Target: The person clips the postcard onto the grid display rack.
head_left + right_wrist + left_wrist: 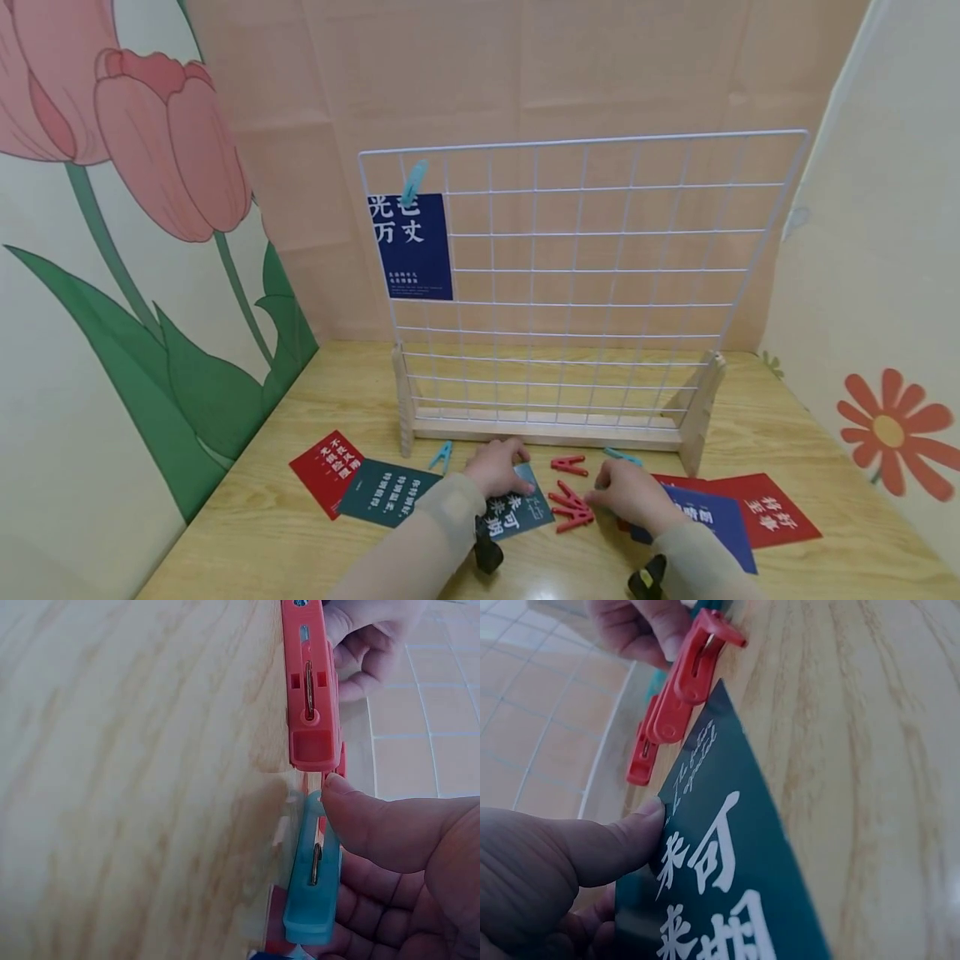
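Observation:
My left hand (497,468) pinches a dark green card (705,847) with white lettering, its thumb on the printed face and the other fingers partly hidden behind. Just right of the card lie red clothespins (572,506) on the table. At their right side is my right hand (628,495), fingers curled, with the thumb tip against the end of a red clothespin (309,690); how far its fingers close round that clothespin I cannot tell. A teal clothespin (311,885) shows beside the right thumb, in front of the curled fingers.
Behind the hands stands a white wire grid (585,269) on a wooden base (547,429). A teal clothespin (413,183) fastens a navy card (420,267) at its upper left. Other cards lie left, including a red one (322,479), and right, including a blue one (720,533).

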A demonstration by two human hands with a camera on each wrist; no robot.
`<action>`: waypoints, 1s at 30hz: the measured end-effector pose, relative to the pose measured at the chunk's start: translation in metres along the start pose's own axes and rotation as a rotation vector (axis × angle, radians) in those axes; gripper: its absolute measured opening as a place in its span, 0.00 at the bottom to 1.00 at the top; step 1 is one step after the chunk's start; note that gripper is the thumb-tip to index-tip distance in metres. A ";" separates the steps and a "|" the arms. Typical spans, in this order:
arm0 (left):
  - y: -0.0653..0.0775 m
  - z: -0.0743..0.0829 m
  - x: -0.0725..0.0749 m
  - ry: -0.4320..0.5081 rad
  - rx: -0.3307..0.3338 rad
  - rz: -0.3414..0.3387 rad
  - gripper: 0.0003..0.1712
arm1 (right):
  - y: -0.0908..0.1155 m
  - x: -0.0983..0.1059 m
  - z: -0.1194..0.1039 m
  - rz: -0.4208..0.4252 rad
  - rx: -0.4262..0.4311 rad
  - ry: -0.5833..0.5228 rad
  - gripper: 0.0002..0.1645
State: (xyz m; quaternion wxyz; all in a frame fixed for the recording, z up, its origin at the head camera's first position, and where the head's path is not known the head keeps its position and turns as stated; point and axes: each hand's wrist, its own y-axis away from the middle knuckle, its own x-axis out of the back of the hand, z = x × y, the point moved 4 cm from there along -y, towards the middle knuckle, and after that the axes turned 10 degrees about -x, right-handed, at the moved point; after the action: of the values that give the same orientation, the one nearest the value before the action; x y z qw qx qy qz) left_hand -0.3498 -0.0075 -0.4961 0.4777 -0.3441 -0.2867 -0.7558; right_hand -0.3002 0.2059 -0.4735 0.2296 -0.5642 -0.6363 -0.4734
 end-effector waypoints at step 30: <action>0.012 -0.004 0.012 0.172 -0.006 0.049 0.18 | 0.013 -0.006 -0.016 0.120 0.056 0.178 0.12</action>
State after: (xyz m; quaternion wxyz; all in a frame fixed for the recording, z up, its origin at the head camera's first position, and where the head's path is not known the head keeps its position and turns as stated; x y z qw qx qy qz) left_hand -0.3431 -0.0216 -0.4880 0.5180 -0.2863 -0.2340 -0.7713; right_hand -0.2900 0.1877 -0.4670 0.3289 -0.5503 -0.5914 -0.4891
